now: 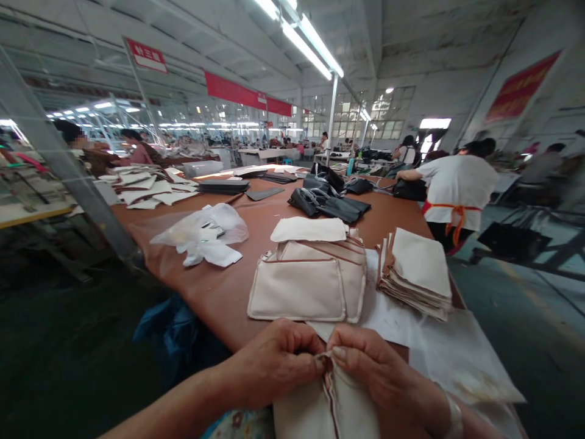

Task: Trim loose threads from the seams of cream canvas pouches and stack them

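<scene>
Cream canvas bag panel [326,408] rests at the near edge of the brown worktop [219,292], its brown-edged seam [329,390] pinched firmly between left hand [272,366] and right hand [377,378], stacked canvas pieces [414,274] just beside.

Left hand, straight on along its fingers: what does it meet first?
The brown-edged cream canvas piece, whose top edge sits at the left hand's fingertips. The right hand lies just beyond that edge, though depth is hard to judge from this view.
</scene>
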Demonstrator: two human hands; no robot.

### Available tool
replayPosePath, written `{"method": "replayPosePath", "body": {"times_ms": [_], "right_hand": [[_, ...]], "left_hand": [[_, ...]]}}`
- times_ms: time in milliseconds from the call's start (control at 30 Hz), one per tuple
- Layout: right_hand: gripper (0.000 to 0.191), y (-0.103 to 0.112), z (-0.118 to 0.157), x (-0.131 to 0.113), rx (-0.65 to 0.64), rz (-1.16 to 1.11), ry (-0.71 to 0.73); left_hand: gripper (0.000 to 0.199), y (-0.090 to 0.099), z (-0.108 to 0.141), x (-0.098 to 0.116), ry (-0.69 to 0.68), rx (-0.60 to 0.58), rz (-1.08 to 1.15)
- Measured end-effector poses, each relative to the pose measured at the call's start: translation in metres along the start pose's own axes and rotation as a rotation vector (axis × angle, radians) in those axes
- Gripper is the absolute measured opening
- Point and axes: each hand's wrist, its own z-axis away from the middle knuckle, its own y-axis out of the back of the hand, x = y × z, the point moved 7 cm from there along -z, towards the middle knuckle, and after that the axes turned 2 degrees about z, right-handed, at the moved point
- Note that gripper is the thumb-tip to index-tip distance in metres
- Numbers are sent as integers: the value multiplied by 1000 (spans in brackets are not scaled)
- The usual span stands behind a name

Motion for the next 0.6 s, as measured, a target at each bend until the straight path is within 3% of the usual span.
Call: {"method": "replayPosePath", "body": {"times_ms": [167,400,600], "right_hand": [[30,6,4,-11,84,263,79],[13,1,1,-7,-2,21,19],[8,4,0,1,141,110,48]], "left_hand": [[35,-4,1,1,30,4,-10],[23,-5,5,7,3,31,-118],[14,-5,3,12,-55,87,-230]]}}
